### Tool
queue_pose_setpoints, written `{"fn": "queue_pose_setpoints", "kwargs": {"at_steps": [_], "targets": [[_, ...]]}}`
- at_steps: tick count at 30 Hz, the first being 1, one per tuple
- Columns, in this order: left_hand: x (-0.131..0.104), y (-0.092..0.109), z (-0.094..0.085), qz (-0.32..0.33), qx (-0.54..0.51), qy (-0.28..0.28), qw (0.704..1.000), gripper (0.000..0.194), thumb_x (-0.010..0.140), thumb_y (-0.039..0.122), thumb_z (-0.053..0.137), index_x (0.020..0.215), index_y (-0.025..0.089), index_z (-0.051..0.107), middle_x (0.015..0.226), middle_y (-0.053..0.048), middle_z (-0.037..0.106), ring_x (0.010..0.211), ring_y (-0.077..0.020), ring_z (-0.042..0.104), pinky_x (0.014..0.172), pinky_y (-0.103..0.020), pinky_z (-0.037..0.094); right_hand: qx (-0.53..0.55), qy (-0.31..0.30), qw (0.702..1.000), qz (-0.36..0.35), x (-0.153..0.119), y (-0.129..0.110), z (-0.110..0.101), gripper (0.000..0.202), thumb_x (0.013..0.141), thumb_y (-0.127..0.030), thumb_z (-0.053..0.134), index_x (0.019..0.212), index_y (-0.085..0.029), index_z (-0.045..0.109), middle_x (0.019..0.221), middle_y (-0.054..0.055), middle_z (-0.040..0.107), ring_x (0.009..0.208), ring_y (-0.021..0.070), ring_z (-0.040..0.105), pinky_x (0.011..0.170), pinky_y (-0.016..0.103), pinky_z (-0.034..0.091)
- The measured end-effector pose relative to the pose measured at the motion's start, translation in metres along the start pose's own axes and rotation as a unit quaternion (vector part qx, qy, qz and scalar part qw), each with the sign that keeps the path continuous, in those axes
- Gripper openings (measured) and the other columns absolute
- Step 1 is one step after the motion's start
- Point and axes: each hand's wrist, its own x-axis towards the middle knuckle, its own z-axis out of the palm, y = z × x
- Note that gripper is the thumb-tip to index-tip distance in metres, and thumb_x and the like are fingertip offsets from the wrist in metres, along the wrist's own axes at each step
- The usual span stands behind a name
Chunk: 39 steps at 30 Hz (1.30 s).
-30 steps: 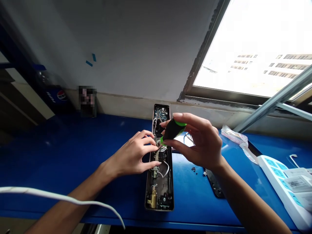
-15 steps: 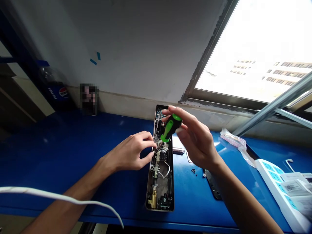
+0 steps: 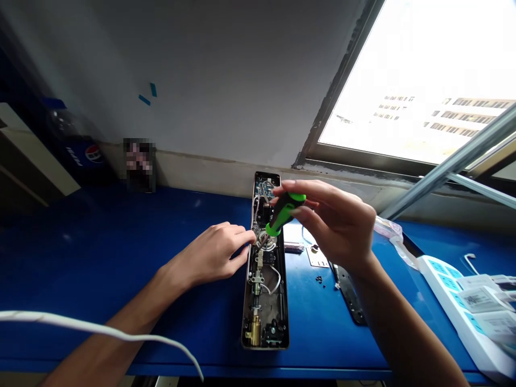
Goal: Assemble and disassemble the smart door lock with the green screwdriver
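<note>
A long, narrow electronic door lock lies open on the blue table, its wires, circuit board and brass cylinder exposed. My right hand pinches a green and black screwdriver between thumb and fingers. The screwdriver leans over the housing, and its shaft points down to the left at the parts near the middle. My left hand is closed at the left rim of the lock, index finger over the edge and thumb beside it. The fingertips and screwdriver tip are hard to make out.
Small dark screws, a punched plate and a black cover lie right of the lock. Farther right is a white power strip with plugs. A white cable crosses the front left; a Pepsi bottle stands back left.
The screwdriver handle tilts further right, and my right hand has shifted right with it. My left fingers have drawn back slightly to the left. The view has shifted a little.
</note>
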Motion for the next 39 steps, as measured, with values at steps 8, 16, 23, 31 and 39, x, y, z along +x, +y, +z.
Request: {"fn": "queue_pose_setpoints", "kwargs": {"at_steps": [8, 16, 23, 31, 39], "targets": [[0.000, -0.002, 0.000, -0.013, -0.001, -0.024, 1.000, 0.024, 0.098, 0.017, 0.056, 0.117, 0.023, 0.069, 0.106, -0.005, 0.075, 0.091, -0.0220, 0.069, 0.085, -0.034, 0.052, 0.023, -0.034, 0.999, -0.022, -0.001, 0.007, 0.001, 0.046, 0.105, -0.015, 0.050, 0.147, -0.030, 0.060, 0.139, 0.008, 0.067, 0.116, 0.0230, 0.071, 0.095, 0.045, 0.064], [0.000, -0.002, 0.000, -0.016, 0.000, -0.026, 1.000, 0.023, 0.098, 0.017, 0.055, 0.117, 0.023, 0.068, 0.104, -0.003, 0.075, 0.088, -0.0215, 0.068, 0.080, -0.034, 0.050, -0.031, -0.010, 0.997, -0.074, 0.000, 0.007, -0.001, 0.039, 0.098, -0.024, 0.068, 0.136, -0.032, 0.069, 0.113, 0.005, 0.069, 0.099, 0.0194, 0.069, 0.081, 0.038, 0.064], [-0.001, -0.003, 0.002, -0.013, 0.005, -0.024, 1.000, 0.021, 0.098, 0.017, 0.055, 0.114, 0.023, 0.068, 0.103, -0.003, 0.074, 0.087, -0.0215, 0.068, 0.079, -0.034, 0.049, -0.008, 0.008, 0.996, -0.085, -0.002, 0.008, 0.001, 0.042, 0.091, -0.023, 0.079, 0.131, -0.033, 0.072, 0.107, 0.003, 0.073, 0.094, 0.0189, 0.070, 0.078, 0.037, 0.066], [-0.002, -0.004, 0.002, -0.019, -0.002, -0.036, 0.999, 0.025, 0.099, 0.018, 0.054, 0.118, 0.023, 0.067, 0.109, -0.004, 0.074, 0.091, -0.0222, 0.068, 0.083, -0.035, 0.050, 0.050, -0.061, 0.996, -0.040, -0.002, 0.009, 0.002, 0.049, 0.104, -0.013, 0.052, 0.149, -0.030, 0.057, 0.138, 0.008, 0.068, 0.112, 0.0225, 0.072, 0.092, 0.045, 0.064], [0.000, 0.000, 0.000, -0.017, 0.002, -0.034, 0.999, 0.020, 0.098, 0.016, 0.054, 0.111, 0.023, 0.067, 0.099, -0.003, 0.073, 0.085, -0.0208, 0.067, 0.079, -0.033, 0.050, -0.031, -0.027, 0.996, -0.082, -0.002, 0.009, -0.001, 0.040, 0.098, -0.035, 0.070, 0.137, -0.028, 0.068, 0.108, 0.006, 0.070, 0.093, 0.0195, 0.067, 0.079, 0.039, 0.063]]}}
